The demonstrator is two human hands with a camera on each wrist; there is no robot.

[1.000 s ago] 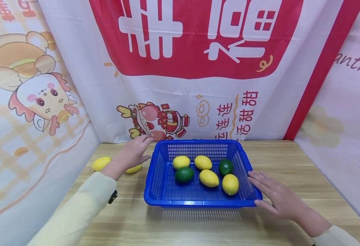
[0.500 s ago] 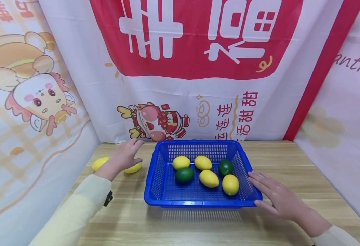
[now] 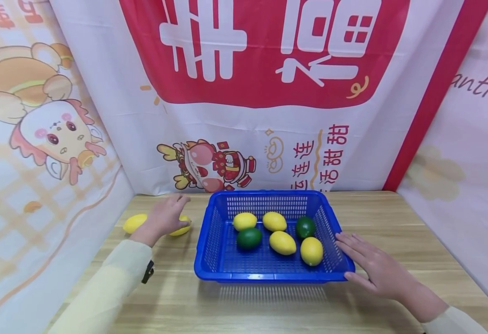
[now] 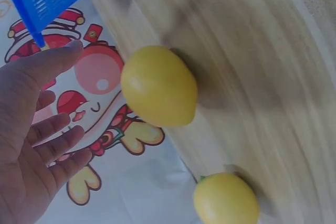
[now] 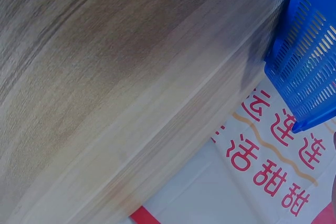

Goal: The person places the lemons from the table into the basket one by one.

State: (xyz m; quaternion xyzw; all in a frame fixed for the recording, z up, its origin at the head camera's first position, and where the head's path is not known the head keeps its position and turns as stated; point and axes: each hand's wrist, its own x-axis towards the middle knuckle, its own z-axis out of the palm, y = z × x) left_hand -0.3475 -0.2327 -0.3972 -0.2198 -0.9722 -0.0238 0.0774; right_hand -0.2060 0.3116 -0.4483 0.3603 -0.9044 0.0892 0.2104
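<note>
My left hand (image 3: pixel 162 218), thumb and fingers spread, hovers over a lemon (image 3: pixel 182 227) left of the basket. In the left wrist view a gap shows between that hand (image 4: pixel 26 135) and the nearer lemon (image 4: pixel 159 86); it holds nothing. A second lemon (image 3: pixel 134 223) lies further left, partly behind the wrist. With straight fingers, my right hand (image 3: pixel 379 269) rests against the right rim of the blue plastic basket (image 3: pixel 269 277). Inside are several lemons (image 3: pixel 282 243) and two dark green oval fruits (image 3: pixel 249 238). The right wrist view catches only the basket's side (image 5: pixel 310 56) and a sliver of hand.
Everything stands on a wood-grain table (image 3: pixel 277 308). A printed white and red cloth (image 3: pixel 244 120) hangs behind the basket, close to the table's back edge. Printed cloth walls (image 3: pixel 47 204) rise at the left and right sides.
My left hand has moved left, from beside the basket's left rim to over the nearer loose lemon. The right hand, the basket and its fruit have stayed put.
</note>
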